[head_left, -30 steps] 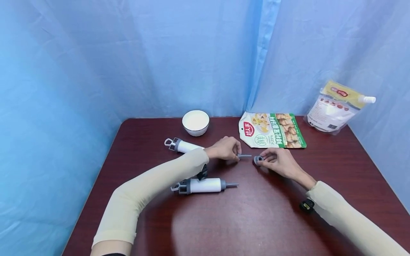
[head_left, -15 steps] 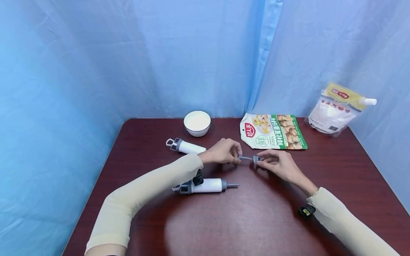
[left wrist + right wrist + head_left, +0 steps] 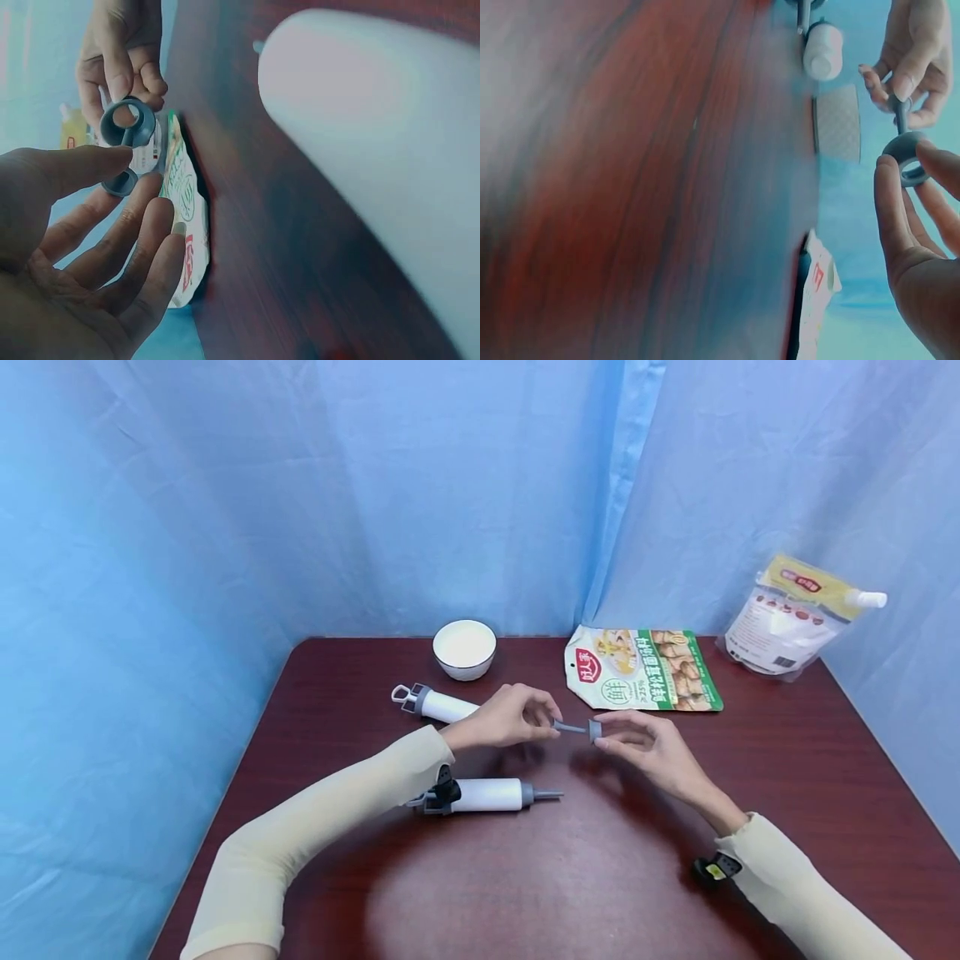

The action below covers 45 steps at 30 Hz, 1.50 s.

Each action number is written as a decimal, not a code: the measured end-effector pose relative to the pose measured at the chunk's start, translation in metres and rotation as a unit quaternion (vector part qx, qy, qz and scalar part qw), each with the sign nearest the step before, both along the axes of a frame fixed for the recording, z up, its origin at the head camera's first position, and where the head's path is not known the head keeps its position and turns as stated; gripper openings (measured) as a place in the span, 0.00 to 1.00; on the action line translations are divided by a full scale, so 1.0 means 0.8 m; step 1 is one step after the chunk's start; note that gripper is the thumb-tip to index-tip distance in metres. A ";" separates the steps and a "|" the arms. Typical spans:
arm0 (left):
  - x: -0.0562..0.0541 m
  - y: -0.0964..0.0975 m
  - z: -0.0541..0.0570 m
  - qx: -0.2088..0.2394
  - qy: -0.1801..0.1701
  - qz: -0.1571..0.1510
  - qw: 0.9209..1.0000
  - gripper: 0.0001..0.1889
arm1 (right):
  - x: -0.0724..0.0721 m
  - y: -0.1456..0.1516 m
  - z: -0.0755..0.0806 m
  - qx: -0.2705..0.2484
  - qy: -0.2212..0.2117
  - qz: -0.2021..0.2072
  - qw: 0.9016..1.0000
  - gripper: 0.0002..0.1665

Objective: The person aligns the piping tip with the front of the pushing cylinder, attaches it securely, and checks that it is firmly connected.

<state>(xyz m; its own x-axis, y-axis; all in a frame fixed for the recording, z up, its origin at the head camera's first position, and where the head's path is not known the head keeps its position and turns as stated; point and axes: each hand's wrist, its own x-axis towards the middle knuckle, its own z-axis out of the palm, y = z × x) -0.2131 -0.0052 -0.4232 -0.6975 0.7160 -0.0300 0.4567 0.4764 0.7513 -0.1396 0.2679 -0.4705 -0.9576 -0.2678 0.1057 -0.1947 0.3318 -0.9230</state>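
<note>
My left hand pinches a slim grey nozzle by its wider base, between thumb and fingers. The nozzle's thin end points right at a grey ring-shaped cap, which my right hand holds by its rim. In the left wrist view the nozzle's shaft overlaps the opening of the cap. Over in the right wrist view, the nozzle reaches up to the cap from behind. Both hands are above the table, in front of a green and white food packet.
A white syringe-like tube with grey ends lies in front of my left forearm. Another white tube lies behind it, partly covered by my left hand. At the back stand a white bowl and, right, a spouted pouch.
Both hands have risen a little, and the cap has turned so its opening faces the nozzle. The gap between nozzle tip and cap has narrowed.
</note>
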 end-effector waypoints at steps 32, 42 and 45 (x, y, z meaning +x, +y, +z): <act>0.035 -0.022 -0.003 0.094 -0.101 0.005 0.990 0.12 | 0.015 -0.057 0.008 -0.069 0.027 0.033 0.997 0.19; 0.039 -0.027 -0.004 0.108 -0.108 0.031 0.988 0.11 | 0.013 -0.064 0.007 -0.074 0.009 0.036 0.997 0.18; 0.040 -0.029 -0.004 0.105 -0.102 0.030 0.989 0.11 | 0.011 -0.065 0.008 -0.076 0.013 0.037 0.996 0.18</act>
<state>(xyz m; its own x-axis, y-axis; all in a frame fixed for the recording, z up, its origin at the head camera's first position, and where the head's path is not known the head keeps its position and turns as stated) -0.1810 -0.0281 -0.4262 -0.7330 0.6796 -0.0294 0.2624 0.3223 0.9095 -0.1304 0.2156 -0.4643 -0.9321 -0.3165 0.1761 -0.2388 0.1714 -0.9558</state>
